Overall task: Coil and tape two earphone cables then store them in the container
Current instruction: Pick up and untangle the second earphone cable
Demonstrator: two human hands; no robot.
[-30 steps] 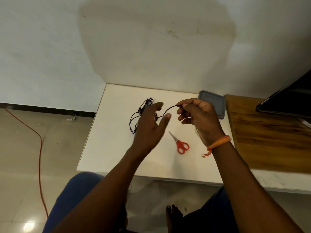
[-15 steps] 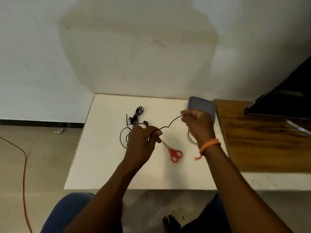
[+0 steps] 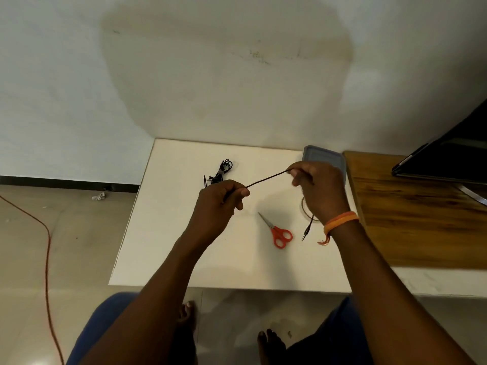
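A person's left hand point(image 3: 221, 198) and right hand point(image 3: 320, 189) each pinch a black earphone cable point(image 3: 266, 179), holding it stretched taut between them above the middle of a white tabletop point(image 3: 171, 233), with its plug end point(image 3: 305, 234) dangling below the right wrist. A second earphone cable point(image 3: 220, 173) lies bundled near the far edge, just beyond the left hand, while a grey lidded container point(image 3: 322, 156) sits at the far right corner, partly hidden behind the right hand. Red-handled scissors point(image 3: 276, 231) lie on the tabletop between the forearms, and a roll of clear tape point(image 3: 304, 208) peeks out from under the right hand
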